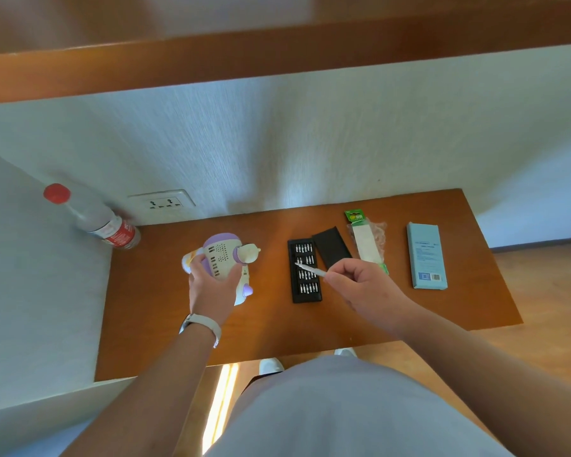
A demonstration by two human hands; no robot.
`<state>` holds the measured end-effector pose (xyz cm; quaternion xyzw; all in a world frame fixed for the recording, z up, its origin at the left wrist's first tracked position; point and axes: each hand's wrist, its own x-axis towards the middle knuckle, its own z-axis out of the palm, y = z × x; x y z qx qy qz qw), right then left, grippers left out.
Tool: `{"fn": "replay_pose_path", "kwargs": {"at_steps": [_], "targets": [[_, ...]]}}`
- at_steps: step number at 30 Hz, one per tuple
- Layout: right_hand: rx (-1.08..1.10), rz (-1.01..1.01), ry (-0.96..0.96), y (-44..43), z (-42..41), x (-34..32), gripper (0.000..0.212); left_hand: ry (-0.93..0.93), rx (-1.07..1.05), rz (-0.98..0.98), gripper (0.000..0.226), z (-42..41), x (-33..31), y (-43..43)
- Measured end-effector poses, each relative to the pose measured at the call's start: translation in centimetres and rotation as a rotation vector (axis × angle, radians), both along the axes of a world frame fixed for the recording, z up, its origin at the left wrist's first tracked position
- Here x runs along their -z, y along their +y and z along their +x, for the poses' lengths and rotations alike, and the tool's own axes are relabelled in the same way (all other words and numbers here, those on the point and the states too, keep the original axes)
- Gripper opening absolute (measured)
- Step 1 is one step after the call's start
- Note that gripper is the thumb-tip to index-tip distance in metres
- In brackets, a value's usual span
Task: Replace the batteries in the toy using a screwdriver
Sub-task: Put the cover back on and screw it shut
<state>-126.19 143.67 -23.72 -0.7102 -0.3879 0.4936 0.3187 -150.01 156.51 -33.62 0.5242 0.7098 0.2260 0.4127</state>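
Note:
A white and purple toy (223, 255) lies on the brown table (426, 308), its slotted underside facing up. My left hand (211, 285) grips its near end, fingers curled round the body. My right hand (360, 285) pinches a slim silver screwdriver (310, 269); its tip hangs over the open black bit case (305, 272), which holds several bits. A green-topped battery pack (366, 239) lies to the right of the case.
The case's black lid (331, 247) lies beside it. A light blue box (426, 255) sits at the far right. A clear bottle with a red cap (93, 219) leans in the back-left corner near a wall socket (160, 202). The wall runs along the table's far edge.

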Motion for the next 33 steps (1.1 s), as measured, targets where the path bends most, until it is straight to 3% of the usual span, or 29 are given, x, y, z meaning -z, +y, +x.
{"fn": "replay_pose_path", "kwargs": {"at_steps": [8, 13, 17, 21, 30, 33], "targets": [[-0.048, 0.046, 0.040, 1.1, 0.1, -0.1, 0.018, 0.085, 0.033, -0.018, 0.068, 0.8, -3.0, 0.0], [-0.066, 0.072, 0.090, 1.9, -0.1, -0.9, 0.021, 0.222, 0.095, 0.190, 0.045, 1.7, -6.4, -1.7], [-0.084, 0.099, 0.118, 2.1, -0.2, -1.8, 0.021, 0.071, 0.135, 0.269, 0.025, 3.8, -9.4, -3.7], [-0.093, 0.102, 0.181, 2.2, 0.0, -2.5, 0.019, -0.164, 0.220, 0.200, 0.011, 6.3, -11.7, -5.8], [-0.105, 0.186, 0.389, 1.4, 1.0, -3.4, 0.030, -0.505, 0.279, 0.077, 0.014, 9.8, -13.6, -7.4], [-0.151, 0.190, 0.325, 1.2, 1.7, -3.3, 0.031, -0.509, 0.263, 0.074, 0.014, 10.4, -13.7, -7.6]]}}
